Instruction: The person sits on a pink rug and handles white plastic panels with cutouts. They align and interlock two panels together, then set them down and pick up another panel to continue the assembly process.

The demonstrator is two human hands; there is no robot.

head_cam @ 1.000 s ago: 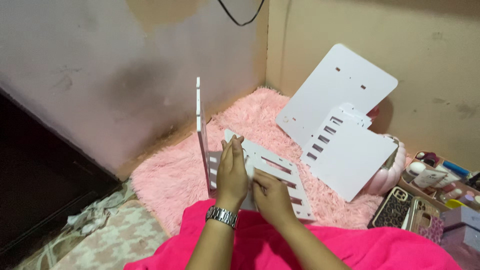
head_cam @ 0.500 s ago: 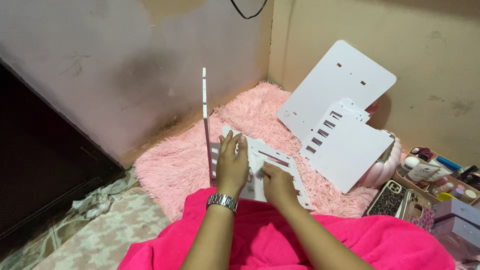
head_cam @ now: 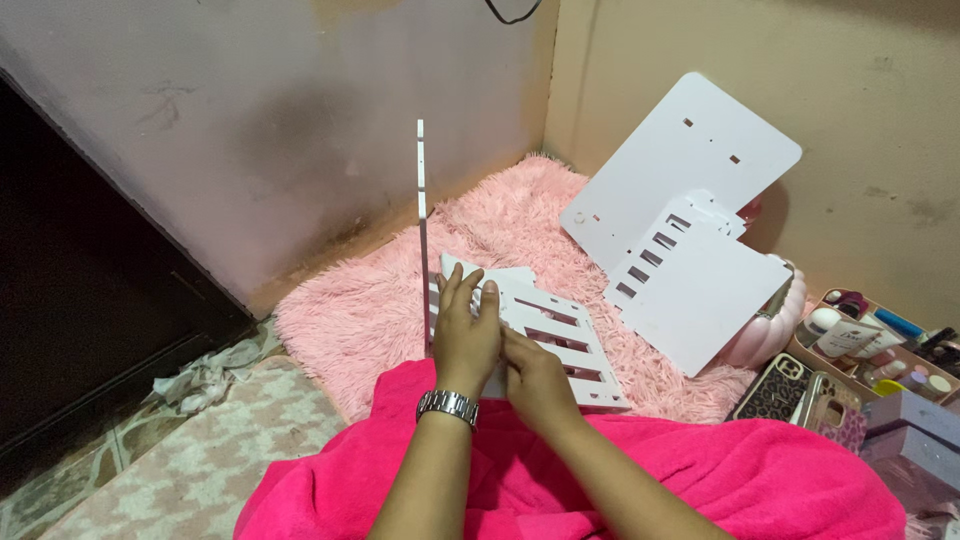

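Left hand [head_cam: 466,330] lies flat, fingers together, pressing the slotted white panel [head_cam: 545,335] down on the near edge of the pink rug [head_cam: 370,320], prob. to steady it vs the upright panel [head_cam: 422,240] at its left edge. Right hand [head_cam: 535,385] pinches sth small by the slots; can't tell what. 2 more panels [head_cam: 690,160] lean on the far wall. The joint is hidden behind the hands.

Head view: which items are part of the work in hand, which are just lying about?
In hand:
left hand and right hand on flat white slotted panel
upright white panel

Lying about:
large white rounded board
patterned phone cases
tray of toiletries
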